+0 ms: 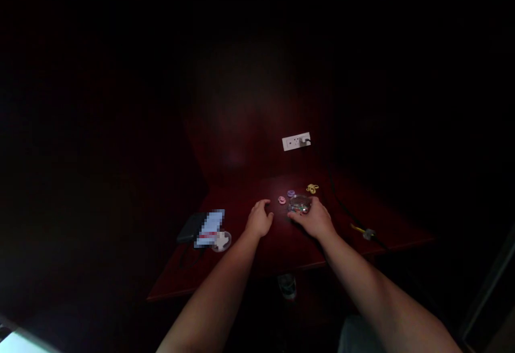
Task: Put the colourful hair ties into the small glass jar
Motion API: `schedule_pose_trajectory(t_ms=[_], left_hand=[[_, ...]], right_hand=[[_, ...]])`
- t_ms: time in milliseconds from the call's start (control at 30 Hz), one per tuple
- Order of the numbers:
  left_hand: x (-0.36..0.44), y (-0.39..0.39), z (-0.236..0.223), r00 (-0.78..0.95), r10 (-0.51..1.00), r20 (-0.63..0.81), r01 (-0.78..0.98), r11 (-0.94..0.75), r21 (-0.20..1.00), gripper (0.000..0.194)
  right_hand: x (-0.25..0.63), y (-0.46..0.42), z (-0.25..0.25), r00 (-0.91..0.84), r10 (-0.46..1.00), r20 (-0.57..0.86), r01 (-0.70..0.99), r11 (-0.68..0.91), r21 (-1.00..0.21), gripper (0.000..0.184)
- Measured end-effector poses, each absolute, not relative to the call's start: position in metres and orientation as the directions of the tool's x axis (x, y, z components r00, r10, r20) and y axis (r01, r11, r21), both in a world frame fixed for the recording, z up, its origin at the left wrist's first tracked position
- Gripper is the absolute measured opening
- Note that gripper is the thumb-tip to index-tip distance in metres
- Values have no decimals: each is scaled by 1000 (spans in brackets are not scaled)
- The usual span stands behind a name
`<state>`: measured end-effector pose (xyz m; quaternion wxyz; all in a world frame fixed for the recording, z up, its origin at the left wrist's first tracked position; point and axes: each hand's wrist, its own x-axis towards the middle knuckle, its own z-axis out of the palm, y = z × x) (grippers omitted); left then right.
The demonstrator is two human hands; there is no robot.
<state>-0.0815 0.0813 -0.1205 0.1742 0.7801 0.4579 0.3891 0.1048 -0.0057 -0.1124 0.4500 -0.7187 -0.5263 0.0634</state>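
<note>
My right hand [316,219] is closed around the side of a clear round container [300,203], which has small colourful pieces inside. To its left, my left hand [259,219] rests on the dark red table with fingers apart, holding nothing. Between and beyond the hands lie a pink hair tie [282,200] and a purple hair tie [291,193], small coiled rings. A loose group of yellow bands [312,188] sits just behind the container. What the small pieces in the container are, I cannot make out.
On the table's left stand a dark box-like object [190,228], a blurred pale sheet [210,227] and a clear round lid [222,241] with a white label. A socket panel [296,141] with a plug is on the back wall. A black cable with a yellow-tipped end [368,234] lies right.
</note>
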Motion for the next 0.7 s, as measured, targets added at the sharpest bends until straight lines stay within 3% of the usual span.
schedule_pose_trajectory(t_ms=[200,433,700], left_hand=[[-41,107,-116,353,832,428,558,-554,618,49],[-25,120,-113,329,860,391,474,-508,719,12],[-40,95,-110,317,848,424,449,-528,721,14]], right_hand=[[97,-3,-105,456,815,357,741,-127,-659,75],[97,-2,-105,442,826,349,752,-129,-647,71],[98,-3,-107,422,833,356,767,-119,-631,76]])
